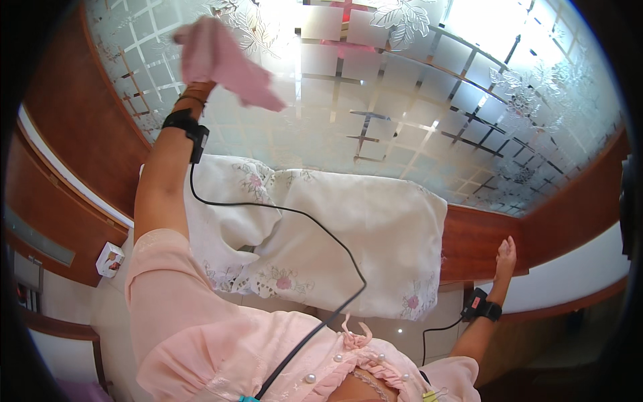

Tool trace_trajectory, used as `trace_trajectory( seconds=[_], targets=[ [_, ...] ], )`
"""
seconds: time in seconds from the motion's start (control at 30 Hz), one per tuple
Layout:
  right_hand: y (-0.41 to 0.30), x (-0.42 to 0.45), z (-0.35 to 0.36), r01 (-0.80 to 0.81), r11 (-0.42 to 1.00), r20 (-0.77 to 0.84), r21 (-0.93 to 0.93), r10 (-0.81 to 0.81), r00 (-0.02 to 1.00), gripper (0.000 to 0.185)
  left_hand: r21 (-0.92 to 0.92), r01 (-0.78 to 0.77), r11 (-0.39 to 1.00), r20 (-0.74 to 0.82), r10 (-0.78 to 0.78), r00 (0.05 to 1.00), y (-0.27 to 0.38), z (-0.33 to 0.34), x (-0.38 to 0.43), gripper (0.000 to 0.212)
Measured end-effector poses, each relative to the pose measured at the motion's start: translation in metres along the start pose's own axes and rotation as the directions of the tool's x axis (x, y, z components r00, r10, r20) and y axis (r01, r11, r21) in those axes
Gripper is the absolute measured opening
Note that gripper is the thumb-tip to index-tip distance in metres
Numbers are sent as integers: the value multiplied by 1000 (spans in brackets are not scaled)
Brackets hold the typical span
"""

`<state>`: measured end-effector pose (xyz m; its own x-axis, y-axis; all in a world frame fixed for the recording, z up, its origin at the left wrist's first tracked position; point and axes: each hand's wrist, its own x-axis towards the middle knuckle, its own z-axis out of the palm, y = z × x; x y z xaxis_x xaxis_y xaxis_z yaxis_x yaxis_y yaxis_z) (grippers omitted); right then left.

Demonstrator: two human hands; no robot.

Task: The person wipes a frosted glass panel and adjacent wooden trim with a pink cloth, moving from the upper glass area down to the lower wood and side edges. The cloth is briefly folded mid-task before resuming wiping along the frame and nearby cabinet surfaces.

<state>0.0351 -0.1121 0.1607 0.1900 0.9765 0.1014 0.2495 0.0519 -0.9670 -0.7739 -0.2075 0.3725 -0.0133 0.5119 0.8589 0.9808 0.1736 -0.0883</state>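
My left hand (pixel 183 36) is raised at the upper left and grips a pink cloth (pixel 226 63). The cloth is blurred, hides most of that hand, and hangs down to the right in front of a frosted glass panel (pixel 321 85) with a grid and leaf pattern. Whether the cloth touches the glass I cannot tell. My right hand (pixel 506 257) is low at the right, beside the reddish-brown wooden ledge (pixel 477 241) under the panel. It holds nothing, and its fingers are extended.
A white cloth with embroidered pink flowers (pixel 351 231) covers part of the ledge and drapes over its front. A black cable (pixel 321 221) runs from the left wrist device (pixel 200 143) across it. A small white box (pixel 110 260) stands at the left near a wooden door (pixel 55 221).
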Motion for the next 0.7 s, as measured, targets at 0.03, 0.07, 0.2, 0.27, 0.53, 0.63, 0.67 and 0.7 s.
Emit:
trace_trajectory(
  seconds=[0.03, 0.07, 0.2, 0.27, 0.53, 0.63, 0.67, 0.7],
  targets=[
    [-18, -6, 8, 24, 999, 15, 29, -25, 1000, 44, 119, 63, 991, -43, -58, 997, -22, -12, -5, 47],
    [-36, -13, 21, 44, 997, 19, 67, -45, 999, 43, 194, 121, 973, -79, -107, 991, -39, -26, -9, 46],
    [-108, -55, 105, 448, 892, 326, 62, -443, 835, 45, 307, 205, 929, -173, -157, 972, -35, -79, -20, 43],
    [-142, -95, 153, 353, 888, 508, 296, -459, 729, 47, 279, 128, 952, -170, -82, 982, 12, -107, -27, 42],
    [-205, -270, 286, 768, 551, 515, 327, -785, 344, 56, -525, -623, 579, -28, 720, 693, 274, -164, -96, 37],
    [-202, -287, 285, 478, 719, 570, 504, -693, 441, 50, -767, -278, 578, 246, 666, 704, 256, -194, -100, 38],
    [-202, -286, 284, 451, 727, 563, 518, -686, 460, 49, -757, -173, 630, 433, 682, 589, 244, -204, -100, 38],
    [-203, -283, 283, 435, 735, 549, 520, -678, 488, 48, -748, -66, 660, 544, 668, 507, 233, -214, -99, 38]
  ],
)
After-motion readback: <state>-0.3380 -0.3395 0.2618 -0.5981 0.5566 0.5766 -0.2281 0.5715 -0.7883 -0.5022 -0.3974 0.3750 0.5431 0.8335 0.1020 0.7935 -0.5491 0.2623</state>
